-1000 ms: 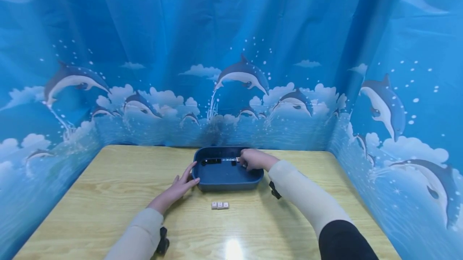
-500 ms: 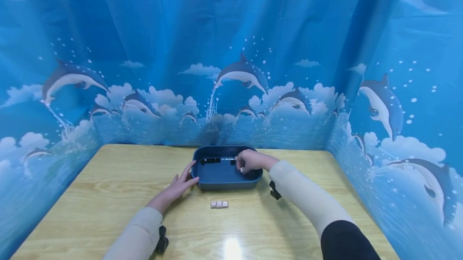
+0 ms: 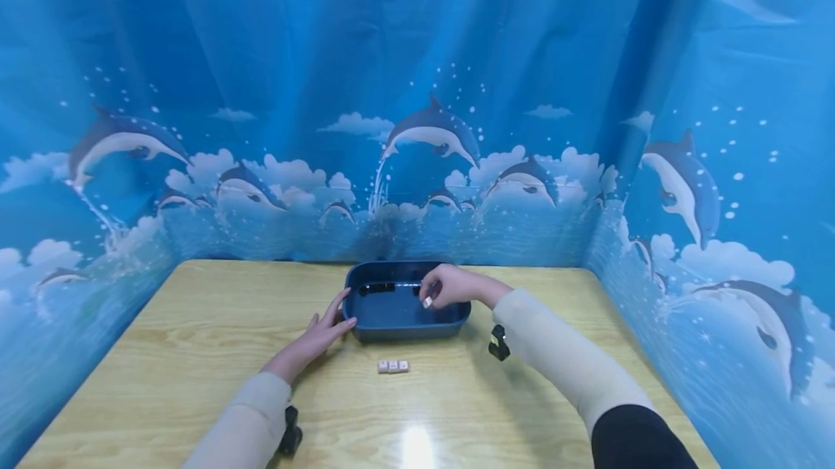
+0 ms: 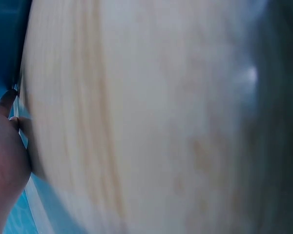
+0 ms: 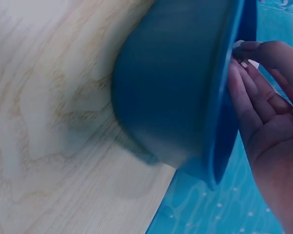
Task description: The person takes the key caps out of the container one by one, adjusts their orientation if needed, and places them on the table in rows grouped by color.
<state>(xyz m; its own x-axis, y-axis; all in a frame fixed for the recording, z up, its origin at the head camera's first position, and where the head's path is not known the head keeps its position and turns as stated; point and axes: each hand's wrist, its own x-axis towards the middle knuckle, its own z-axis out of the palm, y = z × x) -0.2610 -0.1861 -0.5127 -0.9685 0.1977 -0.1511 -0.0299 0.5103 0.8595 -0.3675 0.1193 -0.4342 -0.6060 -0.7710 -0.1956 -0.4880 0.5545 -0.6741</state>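
Observation:
A dark blue plastic basin (image 3: 411,334) stands at the far side of the table. My left hand (image 3: 312,344) touches its left end, thumb and fingers spread at the rim; the left wrist view catches only part of this hand (image 4: 7,161) at its edge. Over the basin's right part, my right hand (image 3: 458,286) pinches a small white keycap (image 3: 427,302) between thumb and fingers. In the right wrist view those fingertips (image 5: 235,80) overlap the basin's rim. Three white keycaps (image 3: 393,367) with small dark marks lie in a row in front of the basin.
Small black pieces (image 3: 377,288) lie inside the basin along its back, partly hidden by the right hand. A wood-grain table (image 3: 196,353) carries everything. Behind it and at both sides hangs a blue dolphin-print curtain (image 3: 293,128).
My right hand has lifted slightly and turned, bringing a white keycap into view in its fingers. The left hand stays at the rim; the head view has shifted slightly.

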